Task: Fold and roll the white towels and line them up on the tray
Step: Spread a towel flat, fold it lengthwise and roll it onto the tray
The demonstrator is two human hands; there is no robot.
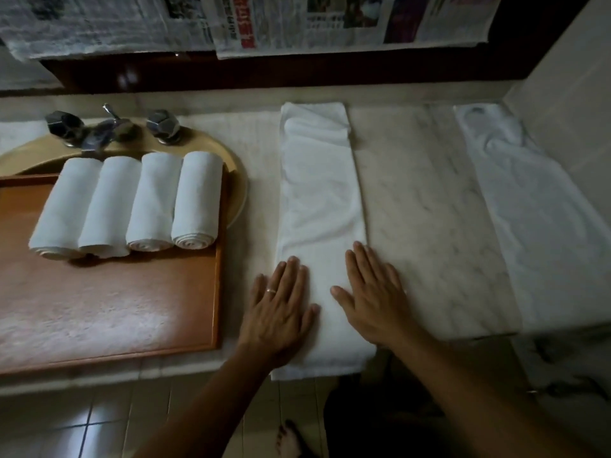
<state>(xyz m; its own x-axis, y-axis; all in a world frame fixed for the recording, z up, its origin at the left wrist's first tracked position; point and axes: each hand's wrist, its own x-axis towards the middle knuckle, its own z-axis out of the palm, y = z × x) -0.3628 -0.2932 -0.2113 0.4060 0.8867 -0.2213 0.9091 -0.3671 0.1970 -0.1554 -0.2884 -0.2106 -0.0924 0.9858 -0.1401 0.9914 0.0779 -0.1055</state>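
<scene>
On the worktop (429, 206), near edge: a white towel folded into a long narrow strip (322, 209) runs from the front lip back toward the wall, its near end hanging just over the edge.
Left hand (281, 312): lies flat on the near left part of the strip, fingers straight and slightly spread, palm down; a ring shows on one finger; nothing is gripped.
Right hand (370, 302): lies flat on the near right part of the same strip, fingers straight, thumb pointing toward the left hand; its outer fingers reach over the strip's right edge onto the marble.
Hands to each other: side by side, close, not touching, with bare towel between them.
Tray (109, 312): a wooden tray sits left of the strip, across a yellowish basin (231, 160).
Rolled towels (132, 203): four white rolls lie side by side at the tray's far end, touching one another, their spiral ends facing the near side.
Tap (109, 127): a metal tap with two faceted handles stands behind the rolls, blurred.
Unfolded towel (535, 219): another white towel lies spread and wrinkled at the worktop's right end, well apart from the strip.
Wall behind: newspaper sheets (264, 21) hang above the worktop.
Floor (99, 431): pale tiles; a bare foot (289, 439) shows below the strip.
</scene>
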